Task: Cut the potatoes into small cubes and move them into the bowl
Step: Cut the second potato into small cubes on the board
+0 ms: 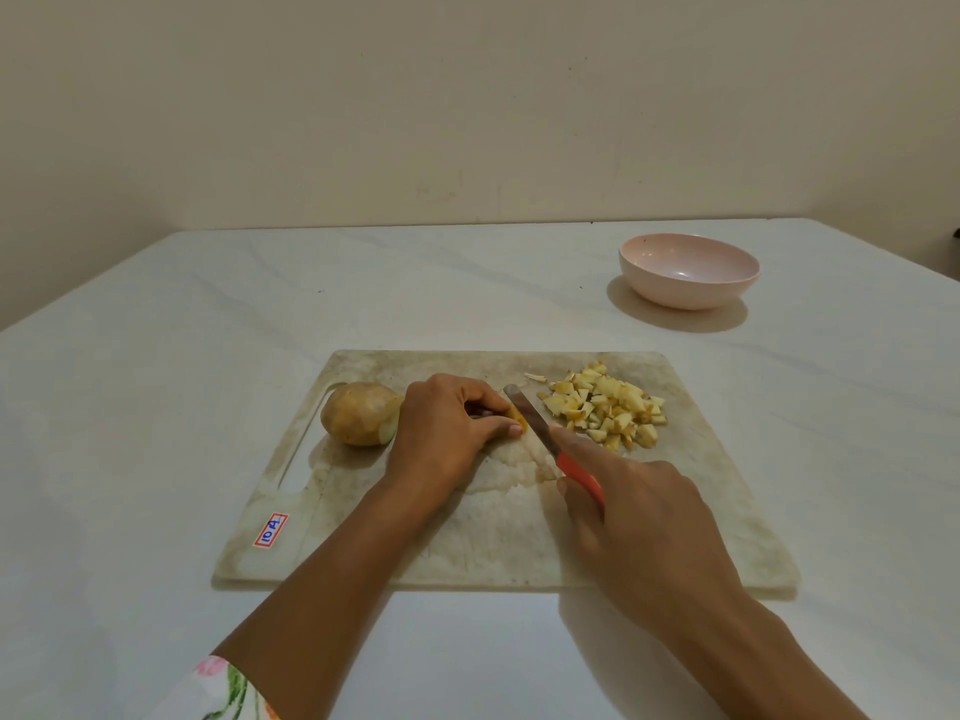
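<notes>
A worn white cutting board (498,543) lies in front of me. My left hand (447,428) presses a small potato piece (519,417) onto the board; only its yellow edge shows past my fingertips. My right hand (639,522) grips the red handle of a knife (532,418), whose blade rests against that piece. A pile of small potato cubes (608,405) sits on the board's far right. A partly peeled whole potato (359,414) lies on the board's left, just behind my left hand. The pink bowl (688,270) stands at the far right, with nothing in it.
The board lies on a white marbled table (156,407) that meets a plain beige wall. A red and blue label (270,530) is stuck on the board's near left corner, close to its handle slot. A floral sleeve shows at the bottom left.
</notes>
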